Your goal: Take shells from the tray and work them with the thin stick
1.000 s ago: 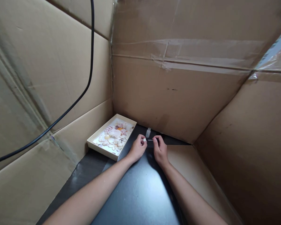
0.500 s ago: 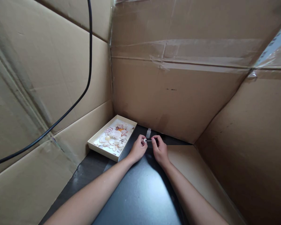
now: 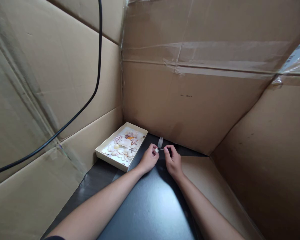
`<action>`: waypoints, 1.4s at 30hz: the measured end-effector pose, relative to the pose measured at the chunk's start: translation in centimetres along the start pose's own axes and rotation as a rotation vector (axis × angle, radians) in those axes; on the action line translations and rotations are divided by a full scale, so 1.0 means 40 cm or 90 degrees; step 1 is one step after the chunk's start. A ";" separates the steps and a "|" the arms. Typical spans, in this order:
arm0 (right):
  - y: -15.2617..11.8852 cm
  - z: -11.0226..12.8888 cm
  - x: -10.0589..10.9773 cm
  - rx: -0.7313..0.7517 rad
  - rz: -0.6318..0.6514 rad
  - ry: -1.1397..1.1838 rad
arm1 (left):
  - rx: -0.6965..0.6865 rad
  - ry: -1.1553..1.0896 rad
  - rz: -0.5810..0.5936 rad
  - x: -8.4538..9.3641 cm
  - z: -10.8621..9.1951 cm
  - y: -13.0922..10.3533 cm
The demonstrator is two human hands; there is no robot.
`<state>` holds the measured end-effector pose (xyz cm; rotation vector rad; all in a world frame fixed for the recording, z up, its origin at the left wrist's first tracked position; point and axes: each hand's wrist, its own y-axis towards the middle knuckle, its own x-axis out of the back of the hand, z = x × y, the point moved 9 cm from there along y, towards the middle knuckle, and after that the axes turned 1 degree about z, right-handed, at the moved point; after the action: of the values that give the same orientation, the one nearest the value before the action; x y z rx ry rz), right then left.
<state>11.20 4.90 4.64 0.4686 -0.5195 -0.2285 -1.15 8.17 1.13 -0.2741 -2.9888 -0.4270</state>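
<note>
Small white piece [image 3: 156, 150] looks turned vs 0.5 s ago, paler side now showing. L hand [image 3: 149, 160] curled nearly closed, piece pinched btwn thumb + fingers. R hand [image 3: 173, 162] also curled, gripping thin stick [image 3: 161, 149], tip twd piece; can't tell if touching. Both over bench [image 3: 145, 203], sm. bottle [image 3: 160, 143] just beyond, shell box [image 3: 112, 162] to L.

Soft, rather dim light fills the space. A broad pale glare lies on the dark table [image 3: 157, 206], a deep shadow beside the right forearm [image 3: 200, 200]. The left wall [image 3: 72, 73] looks brighter than the right wall [image 3: 267, 160]. Wide-angle distortion stretches the edges, and small details near the right hand [image 3: 173, 162] are soft.
</note>
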 end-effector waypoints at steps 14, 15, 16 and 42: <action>0.003 -0.027 0.023 -0.033 -0.042 -0.019 | 0.027 0.076 0.006 -0.005 -0.031 -0.014; 0.005 -0.031 0.024 -0.037 -0.043 -0.011 | 0.028 0.113 0.020 -0.003 -0.052 -0.018; 0.006 -0.033 0.021 -0.038 -0.037 -0.004 | 0.021 0.160 0.045 -0.001 -0.081 -0.022; 0.006 -0.017 -0.007 -0.019 0.011 0.042 | 0.176 0.780 0.323 0.265 -0.076 -0.062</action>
<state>11.36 5.47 4.12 0.4414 -0.4543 -0.2036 -11.75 6.70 4.78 -0.4884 -1.6685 -0.0494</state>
